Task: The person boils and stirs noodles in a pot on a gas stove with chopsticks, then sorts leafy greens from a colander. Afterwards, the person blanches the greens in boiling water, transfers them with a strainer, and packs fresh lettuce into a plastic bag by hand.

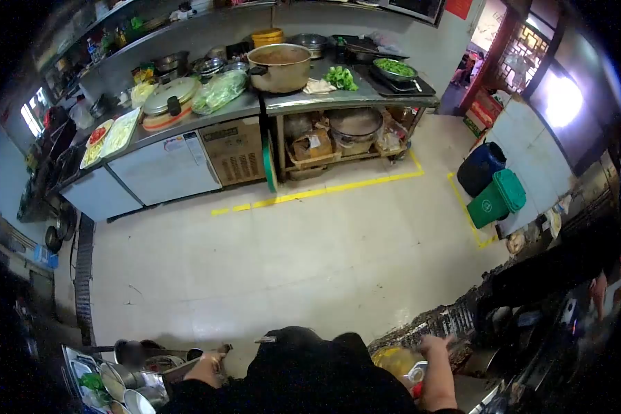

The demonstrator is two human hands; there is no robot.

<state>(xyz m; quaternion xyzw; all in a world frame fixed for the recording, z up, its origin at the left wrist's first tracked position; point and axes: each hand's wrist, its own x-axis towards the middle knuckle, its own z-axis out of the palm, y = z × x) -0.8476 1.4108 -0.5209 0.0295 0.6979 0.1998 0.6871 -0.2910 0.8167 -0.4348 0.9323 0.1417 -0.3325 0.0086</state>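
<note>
At the bottom of the head view, my left hand [212, 357] is beside a grey edge of the counter behind me. Metal bowls [141, 399] and some green leaves [94, 385] lie near it. Its fingers are small and blurred, so I cannot tell whether it grips anything. My right hand [436, 343] reaches out at the lower right, fingers apart, with nothing visible in it. Close beside that forearm is a yellow round thing [393, 361], with a small red item [417, 390] below. My dark-clothed body [303, 376] hides what lies between the hands.
Across the tiled floor [255, 262], a long counter [283, 103] holds a large pot [280, 67], bagged greens [221, 91], a rice cooker [172, 96] and trays of cut food [122, 131]. A green bin [493, 200] and a blue barrel [481, 168] stand right. Another person's hand [598, 293] shows far right.
</note>
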